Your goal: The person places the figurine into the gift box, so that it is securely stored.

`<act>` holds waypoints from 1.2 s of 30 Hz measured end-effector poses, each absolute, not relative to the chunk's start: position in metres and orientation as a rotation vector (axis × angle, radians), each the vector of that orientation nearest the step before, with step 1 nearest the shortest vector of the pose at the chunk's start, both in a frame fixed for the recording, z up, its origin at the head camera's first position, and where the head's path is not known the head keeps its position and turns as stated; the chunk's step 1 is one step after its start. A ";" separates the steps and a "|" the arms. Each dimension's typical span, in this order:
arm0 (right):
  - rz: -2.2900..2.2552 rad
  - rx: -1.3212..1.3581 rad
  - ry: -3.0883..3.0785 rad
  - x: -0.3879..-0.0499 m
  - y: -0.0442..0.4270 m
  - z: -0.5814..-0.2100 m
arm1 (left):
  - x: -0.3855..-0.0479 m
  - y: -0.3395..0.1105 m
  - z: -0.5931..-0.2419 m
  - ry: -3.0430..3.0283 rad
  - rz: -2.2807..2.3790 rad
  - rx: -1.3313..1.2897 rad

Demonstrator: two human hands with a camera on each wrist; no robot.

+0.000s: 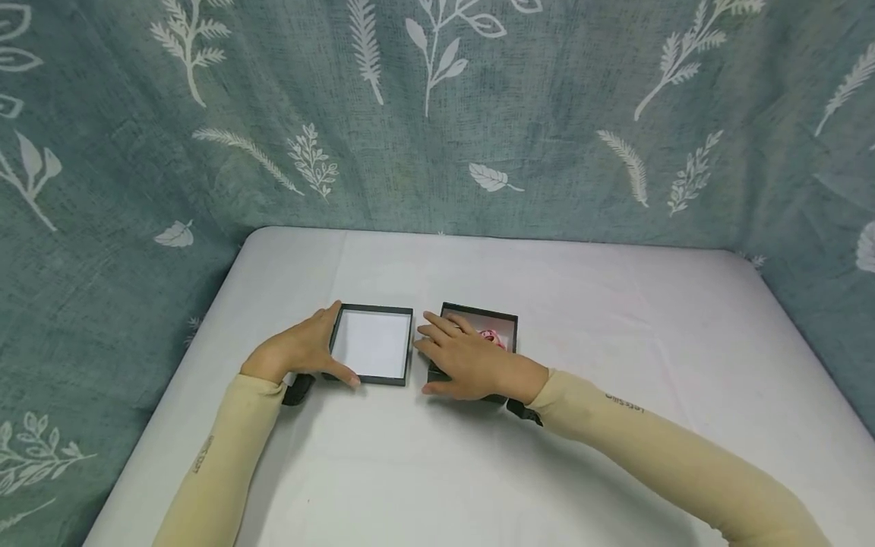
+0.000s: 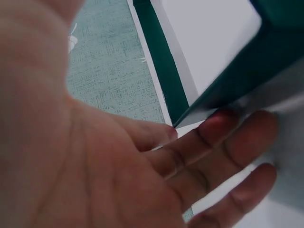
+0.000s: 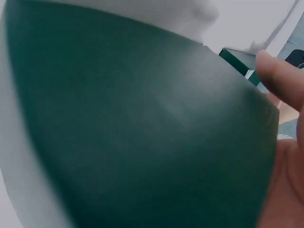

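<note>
A shallow dark green box lid (image 1: 377, 380) with a white inside lies open side up on the table. My left hand (image 1: 304, 346) spans its left side, fingers at the far left corner and thumb at the near edge; in the left wrist view fingertips touch the lid's green wall (image 2: 164, 61). To its right stands an open dark green box (image 1: 480, 310) with a pink and red thing (image 1: 492, 336) inside, partly hidden. My right hand (image 1: 468, 365) lies across this box, fingers extended past its left side. The box's green outside (image 3: 142, 118) fills much of the right wrist view.
A white cloth covers the table (image 1: 581, 327). Green curtains (image 1: 547, 114) with white leaf prints hang behind it and at both sides. A narrow gap separates the lid from the box.
</note>
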State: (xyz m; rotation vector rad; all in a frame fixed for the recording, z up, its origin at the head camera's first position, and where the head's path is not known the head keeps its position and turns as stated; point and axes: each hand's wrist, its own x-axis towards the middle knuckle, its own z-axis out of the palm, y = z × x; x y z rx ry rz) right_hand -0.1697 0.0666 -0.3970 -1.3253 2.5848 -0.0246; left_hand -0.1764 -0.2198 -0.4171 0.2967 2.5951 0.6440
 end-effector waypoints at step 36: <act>0.406 -1.133 2.537 -0.190 0.027 -0.379 | -0.179 -0.224 -0.423 2.554 0.623 0.296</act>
